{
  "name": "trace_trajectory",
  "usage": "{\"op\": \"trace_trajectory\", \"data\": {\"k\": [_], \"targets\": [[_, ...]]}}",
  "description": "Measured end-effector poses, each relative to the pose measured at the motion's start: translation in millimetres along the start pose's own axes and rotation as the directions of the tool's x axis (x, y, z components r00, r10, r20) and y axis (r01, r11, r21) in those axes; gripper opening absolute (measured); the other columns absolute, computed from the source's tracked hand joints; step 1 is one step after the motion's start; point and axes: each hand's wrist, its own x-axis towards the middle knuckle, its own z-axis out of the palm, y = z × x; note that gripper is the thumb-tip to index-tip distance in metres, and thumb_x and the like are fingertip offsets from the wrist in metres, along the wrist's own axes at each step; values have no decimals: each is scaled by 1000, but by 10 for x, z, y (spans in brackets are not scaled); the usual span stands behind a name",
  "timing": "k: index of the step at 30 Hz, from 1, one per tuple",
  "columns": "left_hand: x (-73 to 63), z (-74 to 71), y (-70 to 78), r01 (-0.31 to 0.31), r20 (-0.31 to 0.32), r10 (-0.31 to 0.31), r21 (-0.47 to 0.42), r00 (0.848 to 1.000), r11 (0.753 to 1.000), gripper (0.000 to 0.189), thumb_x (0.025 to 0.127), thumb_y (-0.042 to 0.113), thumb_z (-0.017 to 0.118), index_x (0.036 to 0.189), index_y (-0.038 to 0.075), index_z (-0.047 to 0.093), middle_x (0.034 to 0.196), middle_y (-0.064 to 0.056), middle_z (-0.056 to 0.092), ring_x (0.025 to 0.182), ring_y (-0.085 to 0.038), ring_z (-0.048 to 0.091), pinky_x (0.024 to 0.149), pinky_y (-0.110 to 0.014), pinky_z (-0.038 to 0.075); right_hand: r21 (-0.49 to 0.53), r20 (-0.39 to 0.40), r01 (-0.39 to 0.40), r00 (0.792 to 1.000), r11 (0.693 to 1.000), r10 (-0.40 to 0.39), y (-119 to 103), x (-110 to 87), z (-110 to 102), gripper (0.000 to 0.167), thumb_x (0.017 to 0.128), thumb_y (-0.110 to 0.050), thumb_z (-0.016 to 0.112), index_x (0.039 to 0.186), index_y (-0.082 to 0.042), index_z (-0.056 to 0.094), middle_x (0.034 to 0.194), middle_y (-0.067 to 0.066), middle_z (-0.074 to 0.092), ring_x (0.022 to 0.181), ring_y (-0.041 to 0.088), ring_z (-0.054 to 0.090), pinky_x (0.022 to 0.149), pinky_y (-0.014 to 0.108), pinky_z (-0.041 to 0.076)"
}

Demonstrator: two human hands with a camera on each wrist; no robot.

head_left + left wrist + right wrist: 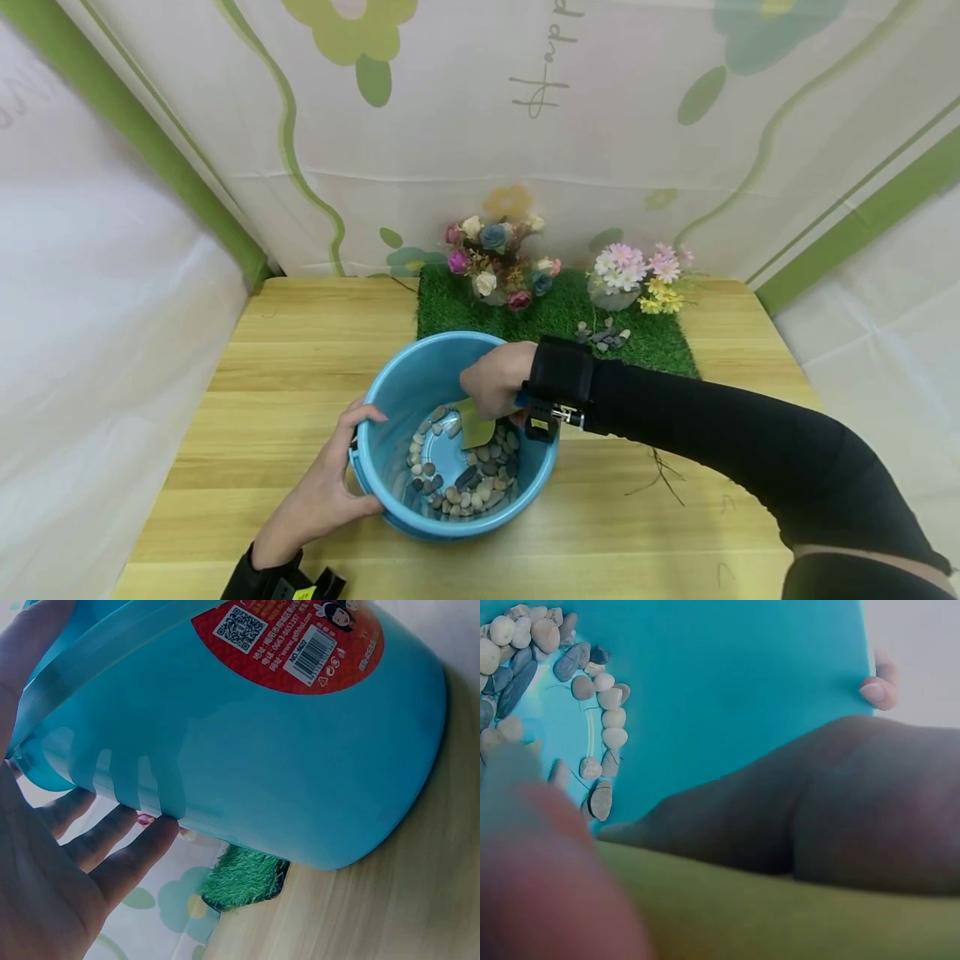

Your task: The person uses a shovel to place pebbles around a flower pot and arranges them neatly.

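A light blue bucket (450, 527) stands on the wooden table, with many grey, white and dark pebbles (480, 492) ringed around its bottom. My left hand (330, 479) holds the bucket's left side, a fingertip hooked over the rim. In the left wrist view the fingers (124, 859) spread along the outer wall, near a red label (300, 645). Reaching inside over the right rim, my right hand (498, 379) grips a flat yellow-green piece (476, 427) just above the pebbles (600, 705). In the right wrist view this piece (780, 915) is blurred; I cannot tell its kind.
Behind the bucket lies a green turf mat (558, 304). On it stand a mixed bouquet (498, 258) and pink-white flowers (622, 267), with a few small stones (606, 337) in front. Dark thin roots (662, 475) lie on the table (285, 367). Printed curtains (450, 142) enclose it.
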Motion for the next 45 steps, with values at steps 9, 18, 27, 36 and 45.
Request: {"op": "trace_trajectory", "data": {"k": [9, 18, 27, 36, 45], "targets": [[-2, -2, 22, 24, -1, -24, 5, 1000, 1000, 87, 75, 29, 92, 139, 10, 36, 164, -10, 20, 140, -48, 28, 97, -46, 51, 53, 3, 33, 999, 998, -33, 20, 37, 25, 33, 101, -2, 48, 72, -14, 42, 57, 0, 31, 46, 13, 29, 50, 29, 25], [-5, -6, 21, 14, -3, -14, 13, 1000, 1000, 88, 73, 25, 92, 139, 9, 36, 163, -11, 21, 139, -49, 29, 96, -47, 52, 356, 51, 70, 994, 932, -95, 82, 65, 35, 17, 103, 0, 47, 88, -5, 52, 61, 7, 46, 48, 16, 44, 46, 28, 37], [-11, -14, 21, 16, 0, -16, -4, 1000, 1000, 87, 74, 25, 92, 138, 7, 36, 162, -13, 22, 137, -52, 30, 93, -50, 53, 506, 65, 120, 982, 854, -177, 101, 214, 70, 29, 105, 0, 44, 77, -5, 50, 59, 8, 49, 47, 16, 46, 46, 27, 40], [-3, -8, 17, 18, 7, -18, -11, 1000, 1000, 87, 76, 29, 91, 139, 8, 35, 163, -12, 20, 139, -51, 27, 97, -48, 50, 351, 18, 254, 961, 901, -278, 103, 272, 104, 43, 107, -6, 48, 64, -8, 53, 56, 2, 48, 47, 12, 45, 49, 24, 36], [12, -9, 23, 15, 17, -15, -4, 1000, 1000, 87, 76, 29, 91, 139, 9, 35, 163, -11, 20, 141, -49, 26, 99, -48, 48, 264, -7, 282, 957, 922, -290, 80, 266, 117, 36, 106, -10, 53, 72, -2, 64, 56, 2, 54, 47, 11, 49, 49, 23, 39]]}}
